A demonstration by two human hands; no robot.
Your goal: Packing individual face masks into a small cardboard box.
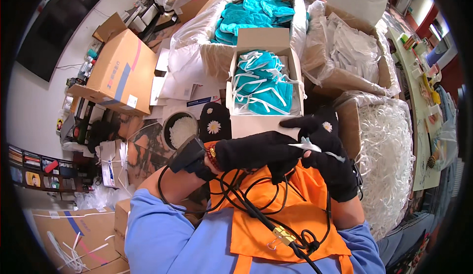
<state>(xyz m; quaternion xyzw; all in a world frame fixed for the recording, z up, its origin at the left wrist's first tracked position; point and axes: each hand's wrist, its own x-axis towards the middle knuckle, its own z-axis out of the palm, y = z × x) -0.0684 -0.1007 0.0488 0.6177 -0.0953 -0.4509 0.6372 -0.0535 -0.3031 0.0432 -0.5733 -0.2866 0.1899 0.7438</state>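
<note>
Both my hands wear black gloves and meet in front of my orange apron. My left hand [253, 151] comes across from the left, its fingers closed at one end of a thin white strap [311, 147]. A bit of pale blue shows on the strap. My right hand [327, 151] pinches the strap between thumb and fingers, and a bare fingertip shows through the glove. Just beyond the hands stands an open white carton [266, 125] holding teal face masks [268, 94] with white straps, lying in loose stacks.
Behind the carton is a plastic-lined box of teal mask pieces [256, 13]. Boxes of white packets [352, 45] and white strap lengths [387, 151] stand at right. A round tub [180, 130] and brown box [123, 72] are at left. Black cables [246, 200] hang over my apron.
</note>
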